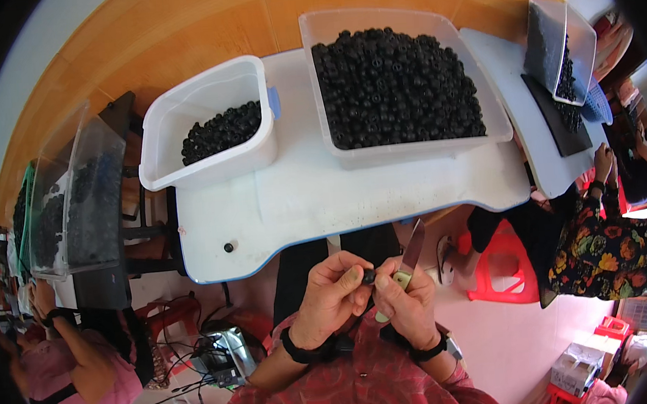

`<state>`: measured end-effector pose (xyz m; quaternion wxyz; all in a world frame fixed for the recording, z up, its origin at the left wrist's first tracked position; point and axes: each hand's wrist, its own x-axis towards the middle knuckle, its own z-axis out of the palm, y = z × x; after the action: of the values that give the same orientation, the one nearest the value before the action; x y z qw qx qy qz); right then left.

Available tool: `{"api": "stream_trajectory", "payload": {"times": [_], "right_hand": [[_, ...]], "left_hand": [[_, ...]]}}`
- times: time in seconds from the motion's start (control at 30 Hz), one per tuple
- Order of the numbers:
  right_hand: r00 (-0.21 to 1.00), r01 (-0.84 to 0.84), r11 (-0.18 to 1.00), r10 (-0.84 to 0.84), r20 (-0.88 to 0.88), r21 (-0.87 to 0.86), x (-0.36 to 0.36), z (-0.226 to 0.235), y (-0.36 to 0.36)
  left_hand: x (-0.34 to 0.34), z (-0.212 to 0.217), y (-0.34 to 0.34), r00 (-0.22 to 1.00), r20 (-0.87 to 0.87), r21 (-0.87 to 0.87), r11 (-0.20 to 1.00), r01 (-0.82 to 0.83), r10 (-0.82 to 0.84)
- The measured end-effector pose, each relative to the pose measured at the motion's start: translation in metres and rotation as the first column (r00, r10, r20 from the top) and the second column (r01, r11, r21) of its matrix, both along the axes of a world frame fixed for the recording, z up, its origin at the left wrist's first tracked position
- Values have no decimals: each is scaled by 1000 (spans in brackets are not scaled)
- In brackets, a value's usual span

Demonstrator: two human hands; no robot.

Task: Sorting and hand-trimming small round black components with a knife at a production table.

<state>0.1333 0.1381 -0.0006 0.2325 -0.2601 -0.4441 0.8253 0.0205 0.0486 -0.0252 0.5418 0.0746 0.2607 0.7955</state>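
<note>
My left hand (331,292) pinches a small black round part (368,277) between thumb and fingers, just below the white table's (301,204) front edge. My right hand (407,298) grips a knife (411,252) with a pale green handle, its blade pointing up and away beside the part. Both hands meet close to my chest, over my red patterned shirt. A large clear tub (398,82) heaped with the same black parts stands at the table's back right. A smaller white tub (211,127) at the back left holds a lesser pile. One loose black part (229,247) lies near the front left edge.
Clear bins of black parts (72,199) stand on a stand to the left, another bin (563,54) on a neighbouring table to the right. A person in pink sits lower left, a person in a floral top at the right. A red stool (503,264) and cables lie on the floor.
</note>
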Motion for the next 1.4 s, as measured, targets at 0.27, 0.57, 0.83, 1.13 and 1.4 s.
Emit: {"api": "stream_trajectory", "payload": {"times": [0.27, 0.57, 0.83, 1.13, 1.4], "right_hand": [[997, 30, 999, -28, -65, 27, -9, 1, -4], [996, 21, 986, -35, -82, -167, -16, -5, -1], [997, 70, 987, -75, -30, -144, -21, -14, 4], [995, 86, 996, -84, 55, -34, -15, -15, 2], [992, 83, 996, -80, 100, -31, -12, -18, 5]], "left_hand": [[-5, 5, -4, 999, -47, -50, 999, -18, 16], [-18, 3, -7, 981, -193, -45, 999, -15, 6], [-70, 41, 3, 745, -622, -235, 850, -471, 241], [-161, 63, 42, -151, -950, 234, 302, -924, 272], [-125, 81, 123, -611, -789, 347, 770, -535, -69]]}}
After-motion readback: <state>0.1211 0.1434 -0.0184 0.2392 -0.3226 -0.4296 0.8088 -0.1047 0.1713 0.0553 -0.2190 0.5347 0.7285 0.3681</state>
